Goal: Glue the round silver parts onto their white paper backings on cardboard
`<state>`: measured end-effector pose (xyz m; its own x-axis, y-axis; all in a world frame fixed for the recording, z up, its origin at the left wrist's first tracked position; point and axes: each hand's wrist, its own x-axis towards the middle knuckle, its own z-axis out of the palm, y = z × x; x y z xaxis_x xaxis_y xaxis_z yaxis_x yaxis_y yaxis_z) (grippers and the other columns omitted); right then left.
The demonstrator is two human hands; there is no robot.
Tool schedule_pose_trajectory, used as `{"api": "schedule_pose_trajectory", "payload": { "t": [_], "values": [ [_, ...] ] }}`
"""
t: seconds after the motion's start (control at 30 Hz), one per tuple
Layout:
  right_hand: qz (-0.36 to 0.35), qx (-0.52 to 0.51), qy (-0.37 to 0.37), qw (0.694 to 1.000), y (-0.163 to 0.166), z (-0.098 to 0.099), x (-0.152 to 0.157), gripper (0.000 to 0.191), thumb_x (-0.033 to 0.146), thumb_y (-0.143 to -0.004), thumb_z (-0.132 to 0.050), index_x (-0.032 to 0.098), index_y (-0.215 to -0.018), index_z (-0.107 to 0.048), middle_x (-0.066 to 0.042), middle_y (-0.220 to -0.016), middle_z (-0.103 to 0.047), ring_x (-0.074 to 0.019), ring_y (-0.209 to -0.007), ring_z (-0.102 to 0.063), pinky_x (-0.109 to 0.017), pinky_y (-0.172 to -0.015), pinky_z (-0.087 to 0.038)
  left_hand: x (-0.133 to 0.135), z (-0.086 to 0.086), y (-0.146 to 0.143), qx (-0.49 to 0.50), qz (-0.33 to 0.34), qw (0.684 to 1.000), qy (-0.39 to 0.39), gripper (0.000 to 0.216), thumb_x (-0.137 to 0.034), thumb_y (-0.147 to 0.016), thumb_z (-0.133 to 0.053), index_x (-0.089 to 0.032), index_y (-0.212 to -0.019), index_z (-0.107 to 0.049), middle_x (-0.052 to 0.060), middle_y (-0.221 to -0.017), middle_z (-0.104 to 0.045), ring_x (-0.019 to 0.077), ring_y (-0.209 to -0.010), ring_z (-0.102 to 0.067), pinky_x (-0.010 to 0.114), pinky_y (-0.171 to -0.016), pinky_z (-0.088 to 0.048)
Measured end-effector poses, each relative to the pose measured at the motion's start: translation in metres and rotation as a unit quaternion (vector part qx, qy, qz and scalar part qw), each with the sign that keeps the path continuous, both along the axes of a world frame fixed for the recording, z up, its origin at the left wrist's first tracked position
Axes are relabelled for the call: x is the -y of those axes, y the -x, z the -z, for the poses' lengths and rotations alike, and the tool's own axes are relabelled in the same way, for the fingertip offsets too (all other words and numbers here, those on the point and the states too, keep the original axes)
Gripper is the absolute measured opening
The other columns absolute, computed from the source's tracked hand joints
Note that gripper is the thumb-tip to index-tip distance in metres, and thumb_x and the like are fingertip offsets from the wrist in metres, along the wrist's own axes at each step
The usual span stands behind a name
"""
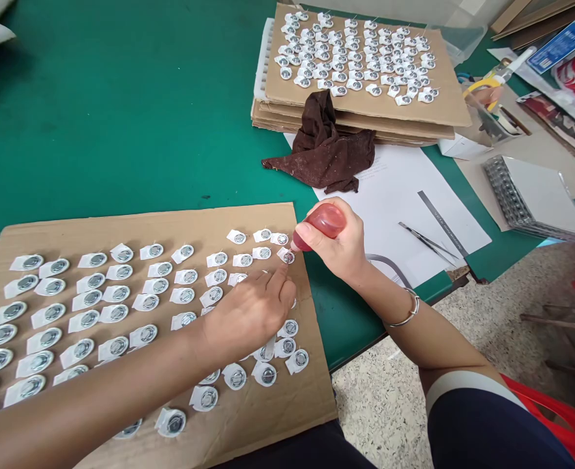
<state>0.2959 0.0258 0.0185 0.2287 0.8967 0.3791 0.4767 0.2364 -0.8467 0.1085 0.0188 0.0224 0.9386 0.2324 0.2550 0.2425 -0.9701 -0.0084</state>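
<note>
A sheet of cardboard lies in front of me, covered with several small white pieces that each hold a round metal part. My right hand is wrapped round a small red squeeze bottle, whose tip points down at one piece near the sheet's right edge. My left hand rests on the cardboard just below, fingers curled, with the fingertip touching beside that same piece. A bangle sits on my right wrist.
A second cardboard stack with several of the same pieces lies at the back on the green table. A brown cloth, white paper, tweezers, a steel ruler and a tray lie to the right. Floor shows past the table edge.
</note>
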Motion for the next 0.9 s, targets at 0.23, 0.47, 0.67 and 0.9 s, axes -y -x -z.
{"api": "schedule_pose_trajectory", "payload": {
  "t": [0.23,0.47,0.67,0.9],
  "values": [
    [-0.004,-0.003,0.003,1.0,-0.001,0.0,0.0,0.032,0.046,-0.071,-0.068,0.021,-0.08,-0.05,0.002,-0.067,-0.058,-0.0148,-0.061,-0.056,-0.031,-0.062,-0.049,-0.001,0.001,0.0,-0.001,0.002,1.0,-0.011,0.025,0.009,-0.075,-0.035,-0.006,-0.087,-0.051,0.022,-0.094,-0.063,0.027,-0.09,-0.063,0.035,-0.064,-0.055],
    [-0.006,0.009,0.01,1.0,-0.002,0.0,0.001,0.033,0.047,-0.072,-0.067,0.022,-0.081,-0.05,0.0,-0.071,-0.059,-0.0157,-0.064,-0.056,-0.031,-0.063,-0.05,-0.004,0.0,0.001,0.009,0.0,0.999,0.031,0.029,0.01,-0.075,-0.03,-0.009,-0.085,-0.051,0.013,-0.081,-0.061,0.0242,-0.084,-0.062,0.035,-0.065,-0.054],
    [0.001,0.033,-0.03,0.999,-0.002,-0.003,0.002,0.031,0.044,-0.071,-0.069,0.021,-0.08,-0.05,0.001,-0.074,-0.059,-0.0138,-0.065,-0.056,-0.029,-0.062,-0.049,-0.01,-0.007,0.003,0.012,-0.012,0.991,0.135,0.028,0.007,-0.073,-0.031,-0.013,-0.077,-0.05,0.01,-0.077,-0.06,0.0201,-0.073,-0.06,0.034,-0.066,-0.054],
    [0.0,0.046,-0.026,0.999,-0.003,-0.004,0.003,0.032,0.045,-0.072,-0.068,0.021,-0.081,-0.049,0.001,-0.073,-0.059,-0.0134,-0.064,-0.055,-0.029,-0.062,-0.049,-0.014,-0.006,0.007,0.022,-0.04,0.97,0.24,0.023,-0.001,-0.077,-0.039,-0.011,-0.091,-0.054,0.01,-0.083,-0.06,0.0191,-0.076,-0.059,0.034,-0.071,-0.052]
  ]
}}
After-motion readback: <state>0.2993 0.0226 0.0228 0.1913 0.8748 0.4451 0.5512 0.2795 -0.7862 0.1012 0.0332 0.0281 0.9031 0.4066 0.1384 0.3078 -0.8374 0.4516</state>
